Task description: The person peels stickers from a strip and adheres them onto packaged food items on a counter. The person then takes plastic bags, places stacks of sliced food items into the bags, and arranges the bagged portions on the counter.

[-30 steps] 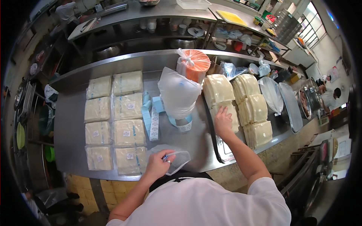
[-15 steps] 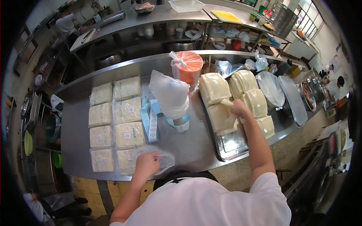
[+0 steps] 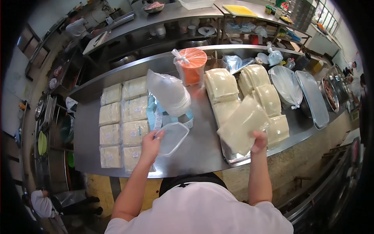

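Observation:
My left hand is closed on the edge of a clear plastic bag, whose mouth gapes toward the right. In my right hand is a flat, pale cream sheet of what looks like dough, pinched at its lower right corner and held tilted above the metal tray. More pale sheets lie in stacks on and around that tray. Left of my left hand, bagged and labelled packs of sheets lie in two columns. A strip of blue-backed labels is just beyond it.
A large bag of clear plastic bags stands mid-table beside an orange tub wrapped in plastic. To the right are a plastic-covered bowl and a long lidded tray. Other people are around the kitchen.
My right hand has lifted a sheet off the stack and brought it nearer to me. My left hand has raised the bag and its mouth has opened wider. The view has shifted slightly.

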Demonstrator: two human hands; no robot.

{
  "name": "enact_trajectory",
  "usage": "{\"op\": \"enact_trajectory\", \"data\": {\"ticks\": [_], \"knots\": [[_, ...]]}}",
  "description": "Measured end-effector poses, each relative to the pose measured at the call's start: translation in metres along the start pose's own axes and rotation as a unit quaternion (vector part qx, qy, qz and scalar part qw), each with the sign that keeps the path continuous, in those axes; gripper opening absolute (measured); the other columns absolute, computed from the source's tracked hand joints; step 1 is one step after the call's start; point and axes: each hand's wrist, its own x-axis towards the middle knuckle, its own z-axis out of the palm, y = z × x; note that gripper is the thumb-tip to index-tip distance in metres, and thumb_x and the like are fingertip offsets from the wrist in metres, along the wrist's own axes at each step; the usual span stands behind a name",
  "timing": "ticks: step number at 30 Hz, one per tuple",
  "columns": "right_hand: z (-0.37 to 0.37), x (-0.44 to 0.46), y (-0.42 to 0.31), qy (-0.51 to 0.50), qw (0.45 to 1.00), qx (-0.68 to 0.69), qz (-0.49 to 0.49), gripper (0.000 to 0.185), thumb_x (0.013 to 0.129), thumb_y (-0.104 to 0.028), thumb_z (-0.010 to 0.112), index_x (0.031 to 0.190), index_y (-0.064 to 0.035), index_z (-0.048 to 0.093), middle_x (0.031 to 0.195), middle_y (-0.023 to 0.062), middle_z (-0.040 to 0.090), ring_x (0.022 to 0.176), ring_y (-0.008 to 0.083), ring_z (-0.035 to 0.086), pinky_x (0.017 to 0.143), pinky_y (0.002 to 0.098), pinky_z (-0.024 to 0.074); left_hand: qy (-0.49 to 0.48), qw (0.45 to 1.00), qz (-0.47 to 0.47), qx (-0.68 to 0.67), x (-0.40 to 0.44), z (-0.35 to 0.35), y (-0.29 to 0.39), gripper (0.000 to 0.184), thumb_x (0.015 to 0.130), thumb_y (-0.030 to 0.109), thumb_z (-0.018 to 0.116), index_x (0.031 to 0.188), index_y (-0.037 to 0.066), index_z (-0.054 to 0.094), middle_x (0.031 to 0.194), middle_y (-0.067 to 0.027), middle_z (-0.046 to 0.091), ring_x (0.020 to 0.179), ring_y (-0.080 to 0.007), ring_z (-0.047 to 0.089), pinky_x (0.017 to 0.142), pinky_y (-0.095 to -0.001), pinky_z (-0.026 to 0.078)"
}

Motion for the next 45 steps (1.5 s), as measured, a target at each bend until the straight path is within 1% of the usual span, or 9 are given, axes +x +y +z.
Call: {"op": "enact_trajectory", "data": {"ticks": [3, 6, 10, 13, 19, 22, 32, 37, 45], "knots": [[0.028, -0.013, 0.048, 0.02, 0.994, -0.001, 0.106, 0.067, 0.078, 0.004, 0.067, 0.143, 0.0039, 0.047, 0.132, 0.0228, 0.064, 0.117, 0.0376, 0.067, 0.098, 0.0513, 0.0586, -0.006, 0.999, 0.031, 0.028, 0.005, 0.021, 0.002, 0.027, 0.1, 0.022, 0.068, 0.113, 0.0, 0.076, 0.078, 0.0032, 0.064, 0.072, -0.0063, 0.05, 0.064, -0.0263, 0.042], [0.062, -0.025, 0.093, 0.027, 0.983, -0.015, 0.183, 0.061, 0.079, 0.004, 0.068, 0.138, 0.0036, 0.052, 0.128, 0.0209, 0.066, 0.116, 0.0359, 0.068, 0.1, 0.0512, 0.0571, -0.033, 0.996, 0.043, 0.064, 0.001, 0.036, 0.01, 0.026, 0.103, 0.019, 0.065, 0.117, 0.001, 0.075, 0.094, 0.0015, 0.072, 0.083, -0.0072, 0.058, 0.075, -0.0256, 0.048], [0.06, -0.027, 0.157, 0.052, 0.96, -0.027, 0.274, 0.06, 0.081, 0.001, 0.068, 0.139, 0.0034, 0.051, 0.129, 0.0206, 0.065, 0.118, 0.0367, 0.067, 0.102, 0.0521, 0.0549, -0.107, 0.977, 0.13, 0.134, -0.025, 0.039, 0.027, 0.026, 0.099, 0.023, 0.068, 0.116, 0.005, 0.076, 0.074, -0.004, 0.068, 0.063, -0.0113, 0.054, 0.061, -0.0315, 0.046], [0.045, -0.015, 0.185, 0.086, 0.965, 0.001, 0.248, 0.062, 0.083, 0.0, 0.065, 0.143, 0.0042, 0.047, 0.132, 0.0221, 0.063, 0.119, 0.0389, 0.066, 0.103, 0.0536, 0.0544, -0.177, 0.944, 0.183, 0.209, -0.044, 0.016, 0.033, 0.029, 0.091, 0.015, 0.07, 0.119, 0.009, 0.075, 0.086, -0.0157, 0.074, 0.068, -0.0182, 0.063, 0.068, -0.0335, 0.051], [0.032, -0.01, 0.227, 0.14, 0.973, -0.007, 0.186, 0.063, 0.086, 0.001, 0.059, 0.146, 0.0062, 0.04, 0.137, 0.0255, 0.058, 0.123, 0.043, 0.062, 0.105, 0.0575, 0.0521, -0.098, 0.915, 0.19, 0.343, -0.05, -0.025, -0.039, 0.03, 0.082, 0.011, 0.067, 0.11, 0.004, 0.061, 0.094, -0.0205, 0.071, 0.094, -0.0421, 0.069, 0.082, -0.0489, 0.053], [0.031, -0.011, 0.248, 0.206, 0.964, -0.046, 0.162, 0.064, 0.085, 0.002, 0.056, 0.146, 0.0066, 0.039, 0.137, 0.0267, 0.055, 0.125, 0.0451, 0.06, 0.106, 0.0596, 0.0503, -0.116, 0.922, 0.114, 0.351, -0.055, -0.039, -0.039, 0.021, 0.081, 0.008, 0.067, 0.099, 0.0, 0.06, 0.082, -0.0218, 0.069, 0.084, -0.0447, 0.068, 0.076, -0.0523, 0.053], [0.049, -0.019, 0.308, 0.349, 0.928, -0.118, 0.062, 0.053, 0.084, 0.005, 0.057, 0.136, 0.0101, 0.047, 0.127, 0.0248, 0.059, 0.115, 0.0423, 0.063, 0.102, 0.0566, 0.0514, -0.222, 0.906, 0.144, 0.33, -0.087, -0.057, -0.032, 0.017, 0.081, 0.012, 0.068, 0.093, 0.002, 0.06, 0.082, -0.022, 0.069, 0.083, -0.0438, 0.068, 0.075, -0.0524, 0.054], [0.072, -0.03, 0.327, 0.304, 0.91, -0.281, -0.022, 0.052, 0.086, 0.01, 0.061, 0.137, 0.0011, 0.052, 0.125, 0.0157, 0.064, 0.114, 0.0295, 0.066, 0.096, 0.0437, 0.055, -0.128, 0.902, 0.313, 0.269, -0.06, -0.045, -0.015, 0.027, 0.081, 0.011, 0.067, 0.106, 0.002, 0.063, 0.1, -0.0219, 0.068, 0.086, -0.0431, 0.068, 0.079, -0.0505, 0.054], [0.1, -0.022, 0.322, 0.279, 0.933, -0.22, -0.062, 0.048, 0.092, 0.0, 0.066, 0.138, -0.0025, 0.052, 0.127, 0.0108, 0.063, 0.112, 0.0236, 0.065, 0.093, 0.0392, 0.0552, -0.223, 0.852, 0.387, 0.273, -0.043, -0.009, 0.014, 0.022, 0.089, 0.013, 0.065, 0.108, 0.002, 0.065, 0.104, -0.0214, 0.067, 0.087, -0.0408, 0.067, 0.079, -0.0477, 0.055]]}}
